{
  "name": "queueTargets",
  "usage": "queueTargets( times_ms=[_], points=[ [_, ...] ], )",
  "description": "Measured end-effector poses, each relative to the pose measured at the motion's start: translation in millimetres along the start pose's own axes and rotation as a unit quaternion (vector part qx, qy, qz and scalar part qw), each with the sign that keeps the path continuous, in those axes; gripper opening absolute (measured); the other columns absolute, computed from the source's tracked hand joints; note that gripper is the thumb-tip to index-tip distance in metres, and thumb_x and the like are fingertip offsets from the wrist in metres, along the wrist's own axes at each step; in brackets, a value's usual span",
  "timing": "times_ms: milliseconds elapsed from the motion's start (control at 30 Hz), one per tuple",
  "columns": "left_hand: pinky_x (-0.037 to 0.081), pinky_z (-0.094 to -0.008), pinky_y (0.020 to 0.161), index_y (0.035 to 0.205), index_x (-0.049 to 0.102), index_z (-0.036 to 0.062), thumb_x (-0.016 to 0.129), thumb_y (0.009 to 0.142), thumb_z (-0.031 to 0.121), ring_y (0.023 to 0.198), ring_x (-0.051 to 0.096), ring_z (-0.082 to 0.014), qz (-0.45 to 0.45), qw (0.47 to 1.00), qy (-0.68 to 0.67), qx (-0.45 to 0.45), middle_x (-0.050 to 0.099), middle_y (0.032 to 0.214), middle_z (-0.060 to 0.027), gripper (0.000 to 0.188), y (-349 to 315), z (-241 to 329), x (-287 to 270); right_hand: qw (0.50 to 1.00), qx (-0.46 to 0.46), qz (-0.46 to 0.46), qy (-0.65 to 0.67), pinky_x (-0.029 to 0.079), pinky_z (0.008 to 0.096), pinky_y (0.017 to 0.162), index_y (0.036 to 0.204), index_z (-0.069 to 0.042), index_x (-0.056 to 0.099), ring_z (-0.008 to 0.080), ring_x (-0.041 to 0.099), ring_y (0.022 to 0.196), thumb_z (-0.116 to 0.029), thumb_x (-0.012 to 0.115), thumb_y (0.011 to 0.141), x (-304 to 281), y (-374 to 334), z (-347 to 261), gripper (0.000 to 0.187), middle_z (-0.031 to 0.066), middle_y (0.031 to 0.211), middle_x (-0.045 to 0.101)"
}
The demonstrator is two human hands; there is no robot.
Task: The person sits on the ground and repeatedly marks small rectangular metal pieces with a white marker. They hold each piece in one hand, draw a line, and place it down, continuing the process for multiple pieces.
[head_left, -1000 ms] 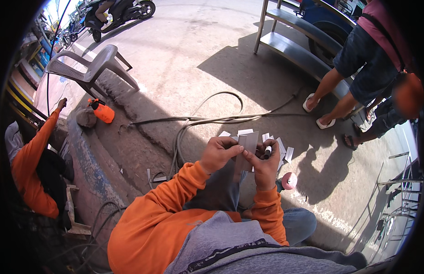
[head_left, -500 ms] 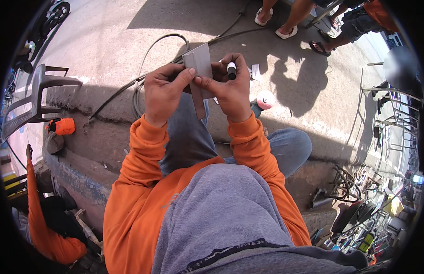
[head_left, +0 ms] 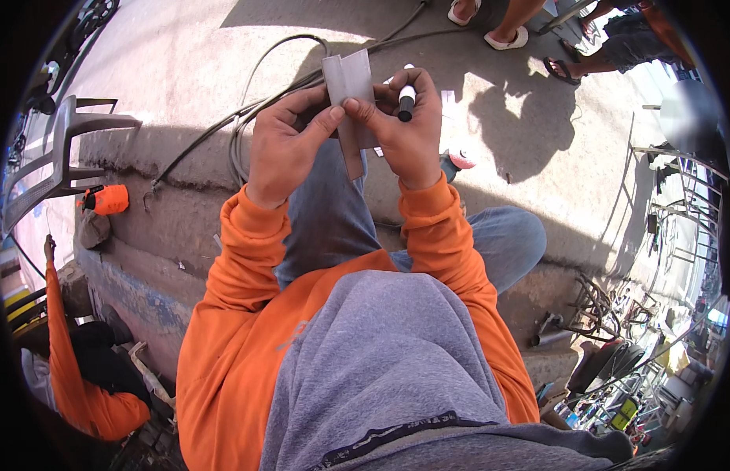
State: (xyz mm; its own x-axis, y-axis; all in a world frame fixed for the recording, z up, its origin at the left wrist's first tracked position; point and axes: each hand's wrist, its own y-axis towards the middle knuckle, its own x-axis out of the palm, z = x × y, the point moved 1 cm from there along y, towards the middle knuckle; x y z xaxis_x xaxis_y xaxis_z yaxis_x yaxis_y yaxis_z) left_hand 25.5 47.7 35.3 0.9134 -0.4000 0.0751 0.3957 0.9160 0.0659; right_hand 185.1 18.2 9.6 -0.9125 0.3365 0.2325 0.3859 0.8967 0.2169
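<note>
A narrow grey strip (head_left: 352,155) is held against a wider flat grey plate (head_left: 359,77), both raised above a denim-clad leg (head_left: 325,220) and placed between the two hands. By the left hand (head_left: 286,145) the strip is pinched at its left edge, with the thumb laid along the near side and the fingers bent behind. By the right hand (head_left: 412,141) the pieces are pinched from the right, the thumb tip being pressed on the near face, just beside the other thumb. A white marker with a black end (head_left: 406,104) is clasped in the curled fingers of that same hand. How far the hidden fingers reach behind the plate cannot be told.

Past the hands, looped cables (head_left: 237,129) are spread over the ground, and a pink disc (head_left: 461,157) is partly covered by the right wrist. To the left, an orange bottle (head_left: 107,199) is seen near a grey plastic chair (head_left: 64,145)
</note>
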Motion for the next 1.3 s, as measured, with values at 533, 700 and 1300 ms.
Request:
queueTargets(
  times_ms=[533, 700, 1300],
  points=[
    [0.058, -0.0329, 0.084, 0.125, 0.056, -0.0079, 0.065, 0.088, 0.000, 0.098, 0.066, -0.0209, -0.084, 0.986, -0.140, 0.020, 0.066, 0.114, -0.0174, 0.039, -8.6, 1.4, -6.3, 0.997, -0.026, 0.027, 0.063, 0.054, 0.0242, 0.060, 0.093, -0.003, 0.047, 0.0128, 0.064, 0.073, -0.012, 0.085, 0.073, 11.5, -13.9, -18.5, 0.044, 0.0094, 0.083, 0.063],
    [0.060, -0.0338, 0.078, 0.119, 0.059, -0.0092, 0.064, 0.089, 0.004, 0.095, 0.068, -0.0218, -0.059, 0.984, -0.169, 0.002, 0.067, 0.108, -0.0177, 0.033, -10.3, -2.8, -9.8, 0.998, -0.055, 0.020, -0.023, 0.051, 0.0249, 0.064, 0.093, -0.002, 0.051, 0.0124, 0.061, 0.076, -0.012, 0.086, 0.071, 10.9, -15.5, -14.5, 0.043, 0.0094, 0.085, 0.062],
    [0.057, -0.0265, 0.070, 0.105, 0.066, -0.0076, 0.067, 0.089, 0.010, 0.080, 0.067, -0.0152, 0.182, 0.973, -0.138, -0.023, 0.069, 0.093, -0.0110, 0.024, -19.9, -60.2, -36.3, 0.881, -0.277, -0.074, -0.376, 0.053, 0.0328, 0.066, 0.091, -0.006, 0.061, 0.0246, 0.066, 0.072, -0.008, 0.082, 0.069, 38.4, -39.2, 31.3, 0.031, 0.0078, 0.090, 0.071]
  ],
)
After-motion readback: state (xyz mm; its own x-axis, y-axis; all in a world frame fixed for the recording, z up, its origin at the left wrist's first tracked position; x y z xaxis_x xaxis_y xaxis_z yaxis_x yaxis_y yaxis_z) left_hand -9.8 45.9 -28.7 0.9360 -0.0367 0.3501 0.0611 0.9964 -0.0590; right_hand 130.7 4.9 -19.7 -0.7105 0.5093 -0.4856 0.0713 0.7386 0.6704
